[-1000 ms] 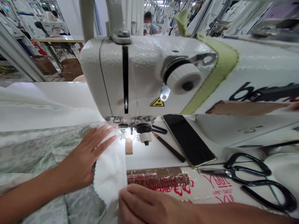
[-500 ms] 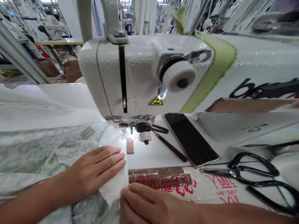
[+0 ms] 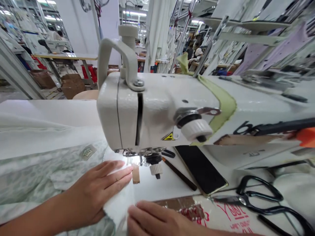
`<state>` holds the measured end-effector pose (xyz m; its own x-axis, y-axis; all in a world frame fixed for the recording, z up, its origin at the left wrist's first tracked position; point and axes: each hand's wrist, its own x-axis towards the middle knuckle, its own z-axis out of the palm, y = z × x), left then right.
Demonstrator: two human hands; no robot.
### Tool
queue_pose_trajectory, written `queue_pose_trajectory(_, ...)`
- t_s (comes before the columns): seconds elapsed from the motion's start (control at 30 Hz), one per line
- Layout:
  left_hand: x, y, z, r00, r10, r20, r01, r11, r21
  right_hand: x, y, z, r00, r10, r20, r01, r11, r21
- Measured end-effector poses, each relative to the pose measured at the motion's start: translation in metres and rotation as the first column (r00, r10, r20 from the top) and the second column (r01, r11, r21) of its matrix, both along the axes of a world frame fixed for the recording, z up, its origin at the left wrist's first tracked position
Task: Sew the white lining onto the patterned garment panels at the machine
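left hand flat on white cloth, fingers together, pulled back from presser foot toward near bench edge vs 1 s ago, likely resetting feed | right hand on cloth at near edge, grip can't tell | bare strip right of foot, then pencil, phone, scissors

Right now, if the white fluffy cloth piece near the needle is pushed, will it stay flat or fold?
Probably floppy: the white fluffy cloth piece sags between the left hand and the right hand. It would likely bunch unless pressed flat, as the left hand presses it now. It looks light and may slide on the smooth white machine bed.
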<state>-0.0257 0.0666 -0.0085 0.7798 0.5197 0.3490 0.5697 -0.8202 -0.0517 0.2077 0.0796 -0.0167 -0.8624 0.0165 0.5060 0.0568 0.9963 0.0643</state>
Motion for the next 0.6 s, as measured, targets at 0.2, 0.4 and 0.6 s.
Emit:
queue_pose_trajectory(0.2,-0.008,0.020,0.000,0.994,-0.079,0.081,0.078,0.997,0.020,0.001,0.004,0.011,0.999,0.025,0.026,-0.023,0.997,-0.079)
queue_pose_trajectory(0.4,-0.002,0.008,0.017,0.980,-0.183,0.080,0.186,0.982,-0.030,0.001,-0.001,0.010,1.000,0.014,0.012,-0.013,0.997,-0.078)
queue_pose_trajectory(0.6,0.003,-0.011,0.018,0.985,-0.136,0.104,0.138,0.990,-0.014,0.005,-0.009,0.013,0.996,-0.023,0.084,0.025,0.999,-0.027)
